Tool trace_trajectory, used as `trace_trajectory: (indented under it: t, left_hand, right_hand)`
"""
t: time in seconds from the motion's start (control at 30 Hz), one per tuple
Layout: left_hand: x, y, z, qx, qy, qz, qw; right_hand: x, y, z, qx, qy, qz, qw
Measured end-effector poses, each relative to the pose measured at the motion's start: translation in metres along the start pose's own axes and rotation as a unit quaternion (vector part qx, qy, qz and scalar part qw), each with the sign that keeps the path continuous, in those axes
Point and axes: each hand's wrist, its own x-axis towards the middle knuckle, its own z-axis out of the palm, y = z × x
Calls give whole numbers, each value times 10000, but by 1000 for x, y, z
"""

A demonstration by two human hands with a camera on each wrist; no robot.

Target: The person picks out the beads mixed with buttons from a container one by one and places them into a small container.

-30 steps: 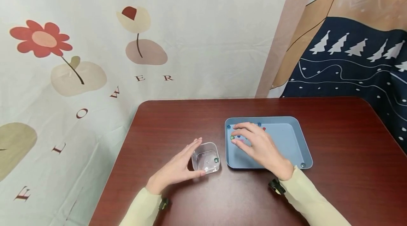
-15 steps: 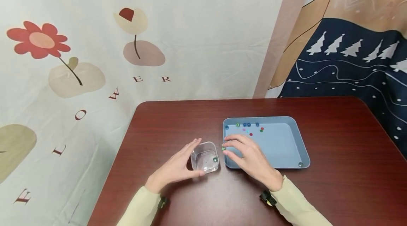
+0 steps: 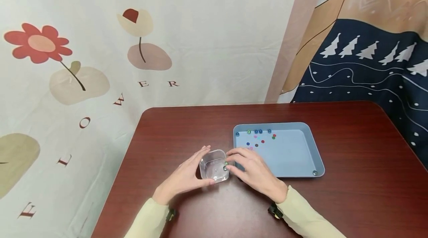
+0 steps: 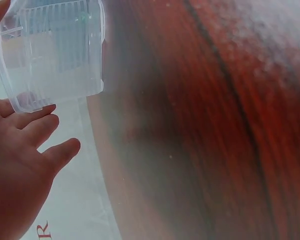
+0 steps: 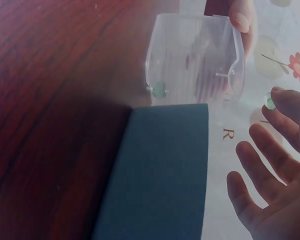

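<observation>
A clear plastic container (image 3: pixel 210 166) stands on the table, its left side between the thumb and fingers of my left hand (image 3: pixel 185 174). In the left wrist view its ribbed wall (image 4: pixel 62 55) shows, with the fingers at its side. My right hand (image 3: pixel 255 173) pinches a small greenish glass marble (image 5: pixel 269 100) between thumb and index fingertip, the other fingers spread. That hand is over the tray's left edge, fingertips right at the container's right rim. Inside the container lies another green marble (image 5: pixel 159 89).
A shallow blue tray (image 3: pixel 294 152) sits right of the container. Several marbles (image 3: pixel 258 131) line its far side, and one clear marble (image 3: pixel 315 173) lies in its near right corner. Small flat coloured pieces (image 3: pixel 262 141) are scattered at its left. A printed cloth (image 3: pixel 214 44) hangs behind the table.
My right hand has moved left from above the tray to the container's rim, carrying the green marble. The left hand has stayed at the container.
</observation>
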Motion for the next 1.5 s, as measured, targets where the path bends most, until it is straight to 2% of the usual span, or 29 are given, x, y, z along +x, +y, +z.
trace_trajectory:
  t: [0.43,0.93,1.27,1.5]
  left_hand:
    - [0,-2,2,-105,-12,34,9999]
    - [1,-4,4,-179,-8,93,9998]
    - [1,-4,4,-166,-15,97,9998]
    - [1,-5,5,-176,33,205,9996]
  right_hand:
    - [1,2,13,-34,-73,-307,9995]
    - [4,4,17,-43,-31,-384,9992]
    - [4,3,16,-161,-213,-214,9994]
    - [3,-3,1,-142,-368,20,9992]
